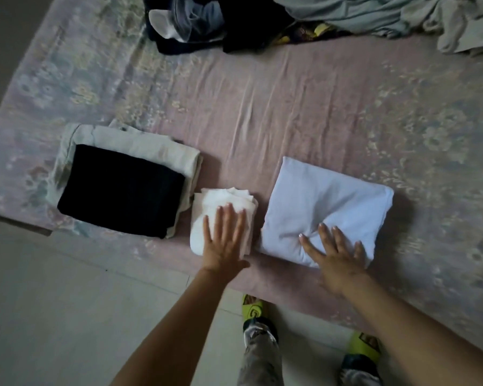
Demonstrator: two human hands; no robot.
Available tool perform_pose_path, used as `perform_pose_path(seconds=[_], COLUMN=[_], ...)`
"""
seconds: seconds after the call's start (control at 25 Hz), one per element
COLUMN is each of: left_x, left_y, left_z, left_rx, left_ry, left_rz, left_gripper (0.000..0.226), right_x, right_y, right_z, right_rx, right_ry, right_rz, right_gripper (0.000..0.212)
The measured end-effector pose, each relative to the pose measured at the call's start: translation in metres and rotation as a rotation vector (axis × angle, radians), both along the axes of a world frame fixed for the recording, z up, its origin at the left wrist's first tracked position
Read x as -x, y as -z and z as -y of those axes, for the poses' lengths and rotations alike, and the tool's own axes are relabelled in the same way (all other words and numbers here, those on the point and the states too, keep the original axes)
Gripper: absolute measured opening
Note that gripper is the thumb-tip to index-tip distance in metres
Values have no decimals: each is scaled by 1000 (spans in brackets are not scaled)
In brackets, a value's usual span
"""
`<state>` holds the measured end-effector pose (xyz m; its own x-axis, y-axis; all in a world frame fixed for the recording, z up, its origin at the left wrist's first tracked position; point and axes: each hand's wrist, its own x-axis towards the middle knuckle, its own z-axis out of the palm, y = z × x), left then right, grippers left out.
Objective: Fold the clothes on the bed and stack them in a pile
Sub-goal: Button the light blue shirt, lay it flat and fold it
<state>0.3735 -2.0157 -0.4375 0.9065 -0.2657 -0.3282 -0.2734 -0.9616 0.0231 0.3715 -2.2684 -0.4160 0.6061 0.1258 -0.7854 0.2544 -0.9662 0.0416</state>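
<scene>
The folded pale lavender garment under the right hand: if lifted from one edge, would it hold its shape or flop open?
Probably flop. The folded pale lavender garment dimples and creases where the right hand presses it, so the cloth looks soft and thin. It likely is light, and its layers may slip apart unless supported from beneath by both hands.

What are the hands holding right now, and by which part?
Nothing is held. The left hand lies flat on the small white folded cloth, and the right hand lies flat on the near edge of the pale folded garment.
</scene>
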Motion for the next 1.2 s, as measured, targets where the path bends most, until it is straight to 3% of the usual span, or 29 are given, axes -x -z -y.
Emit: perform_pose_path(seconds=[0.08, 0.2, 0.28, 0.48, 0.56, 0.68, 0.8, 0.84, 0.88, 0.96, 1.04, 1.12, 1.2], left_x=[-8, -14, -16, -36, -41, -32, -20, -19, -21, -36, -59, -75, -77], left_y=[11, 25, 24, -33, -66, -57, -23, -19, -20, -37, -44, -37, -27], left_z=[-20, -12, -14, -2, 44, 110, 139, 144, 146, 143, 125, 104, 97], left_rx=[6, 79, 131, 411, 459, 413, 249, 273, 395, 710, 700, 602, 541], left_ry=[-35, -14, 5, -53, 56, 268, 367, 342, 244, -173, -586, -926, -1015], left_rz=[-30, 13, 132, 539, 607, 498, 144, 68, 45, 50, 40, -307, -547], left_gripper=[132, 75, 56, 46, 48, 51, 75, 80, 81, 75, 83, 99, 97], right_x=[-8, -2, 6, 6, 7, 14, 18, 17, 16, 11, 3, -7, -18], right_y=[0, 7, 5, -13, -17, -9, -4, -2, -2, -6, -12, -11, -1], right_z=[-2, 2, 1, 15, 27, 50, 57, 60, 62, 56, 46, 43, 46], right_rx=[-32, -53, -85, -257, -357, -540, -537, -532, -550, -592, -551, -531, -672], right_ry=[26, 47, 43, 109, 118, 363, 468, 505, 570, 739, 957, 1251, 1580], right_rz=[-38, -27, 9, 32, 120, 179, 300, 315, 330, 357, 331, 229, 175], right_gripper=[95, 99, 96, 80, 81, 62, 59, 59, 59, 67, 84, 100, 128])
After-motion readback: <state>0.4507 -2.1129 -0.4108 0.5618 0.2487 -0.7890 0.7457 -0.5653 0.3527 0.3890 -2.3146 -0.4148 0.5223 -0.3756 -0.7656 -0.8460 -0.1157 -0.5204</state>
